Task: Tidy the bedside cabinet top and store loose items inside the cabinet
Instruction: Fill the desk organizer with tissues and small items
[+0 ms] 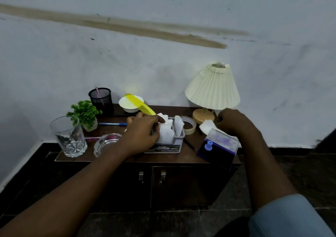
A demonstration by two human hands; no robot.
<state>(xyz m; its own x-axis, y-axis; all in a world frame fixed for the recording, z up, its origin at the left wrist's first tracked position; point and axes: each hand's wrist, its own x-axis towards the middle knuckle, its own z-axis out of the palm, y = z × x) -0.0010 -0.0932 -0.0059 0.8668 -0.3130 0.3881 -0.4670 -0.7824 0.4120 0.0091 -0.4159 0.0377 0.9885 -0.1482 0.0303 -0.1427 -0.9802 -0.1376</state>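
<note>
Bedside cabinet (127,159) against the wall, both doors shut, tabletop crowded. Grey organizer tray (170,146) near the front edge at the middle, white folded papers (166,129) standing inside. Left hand (141,134) curled over the tray's left side, grip closed on a paper. Right hand (234,122) toward the right edge beside the lamp (211,89), behind a purple box (218,149), fingers bent under; grip state impossible to tell. Glass tumbler (70,136) at the front left corner.
</note>
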